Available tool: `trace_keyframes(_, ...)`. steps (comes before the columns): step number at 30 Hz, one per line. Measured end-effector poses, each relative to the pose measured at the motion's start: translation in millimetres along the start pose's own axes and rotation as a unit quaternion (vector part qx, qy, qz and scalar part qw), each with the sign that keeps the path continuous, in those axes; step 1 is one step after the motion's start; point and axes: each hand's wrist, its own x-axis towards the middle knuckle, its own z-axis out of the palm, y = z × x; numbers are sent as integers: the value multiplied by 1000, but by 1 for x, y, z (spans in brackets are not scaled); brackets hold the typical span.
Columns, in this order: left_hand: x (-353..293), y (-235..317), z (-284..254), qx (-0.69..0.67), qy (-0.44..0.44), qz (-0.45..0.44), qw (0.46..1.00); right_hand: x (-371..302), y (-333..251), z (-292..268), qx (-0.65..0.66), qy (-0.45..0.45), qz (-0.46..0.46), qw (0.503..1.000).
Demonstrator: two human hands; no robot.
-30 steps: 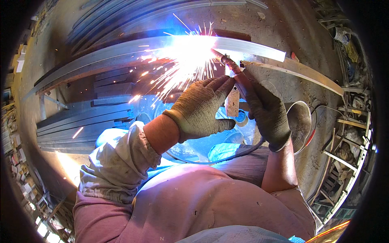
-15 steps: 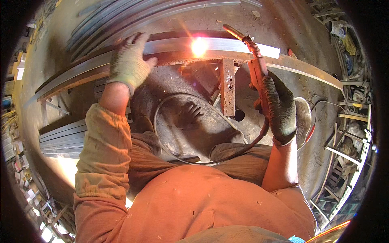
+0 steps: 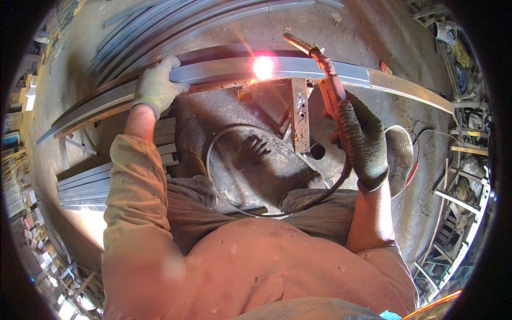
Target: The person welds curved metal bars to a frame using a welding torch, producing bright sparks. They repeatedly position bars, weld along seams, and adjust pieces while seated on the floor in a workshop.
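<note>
My left hand (image 3: 156,88), in a pale knitted work glove, is closed over a long grey metal tube (image 3: 213,69), fingers across the far side and thumb on the near side. The tube lies along a rusty beam (image 3: 410,92). In my gloved right hand (image 3: 368,144) is a welding torch (image 3: 333,98) with a reddish handle. Its metal nozzle points up and left, beyond the tube. A bright glare covers part of the tube left of the nozzle, hiding the metal there. A rusty perforated bar (image 3: 300,117) extends from the beam toward me.
The torch cable (image 3: 210,160) loops over the floor between my legs. Several long metal profiles (image 3: 181,24) lie beyond the beam. More tubes (image 3: 88,186) are stacked at the left. A cluttered metal rack (image 3: 464,205) stands along the right side.
My left hand has moved down and left, closing from spread fingers onto the tube. The torch has shifted slightly left, still in my right hand.
</note>
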Motion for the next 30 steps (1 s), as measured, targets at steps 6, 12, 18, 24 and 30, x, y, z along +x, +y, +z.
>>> trace_keyframes(6,7,-11,-4,-63,-55,7,996,1,1,1,2,2,8,1000)
trace_keyframes(12,6,-28,-2,-95,-1,84,992,8,7,2,-12,19,-17,1000)
trace_keyframes(18,9,-54,8,-160,28,167,972,7,0,3,-17,1,16,1000)
trace_keyframes(24,30,-59,13,-149,55,162,974,2,-3,5,-13,1,15,1000)
trace_keyframes(30,24,-32,3,41,57,182,981,-7,-6,2,-13,-6,16,1000)
